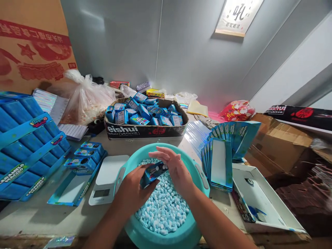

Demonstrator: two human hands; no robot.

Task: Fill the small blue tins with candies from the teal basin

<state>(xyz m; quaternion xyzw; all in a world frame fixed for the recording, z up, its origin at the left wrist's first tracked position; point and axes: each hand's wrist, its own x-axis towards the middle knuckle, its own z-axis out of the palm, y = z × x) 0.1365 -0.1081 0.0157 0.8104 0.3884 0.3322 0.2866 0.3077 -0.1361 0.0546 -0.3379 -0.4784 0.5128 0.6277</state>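
Note:
My left hand (133, 186) is wrapped round a small blue candy box (153, 173), tilted over a turquoise basin (162, 238). Pale blue and white candies (163, 211) fill much of the basin. At the box's right end is my right hand (178, 173), its fingers stretched out and its palm side against or close to the opening; whether a few candies lie under it I cannot tell. To the left of the basin stands a white kitchen scale (111, 173). Left of the scale, a blue display tray (67, 190) holds several small blue boxes (85, 159).
A black carton (145, 133) heaped with small blue boxes stands behind the basin. Stacked filled trays (28, 148) rise at the far left. Folded blue trays (221, 162) and a white open box (264, 193) are on the right. A tied plastic bag (83, 97) sits back left.

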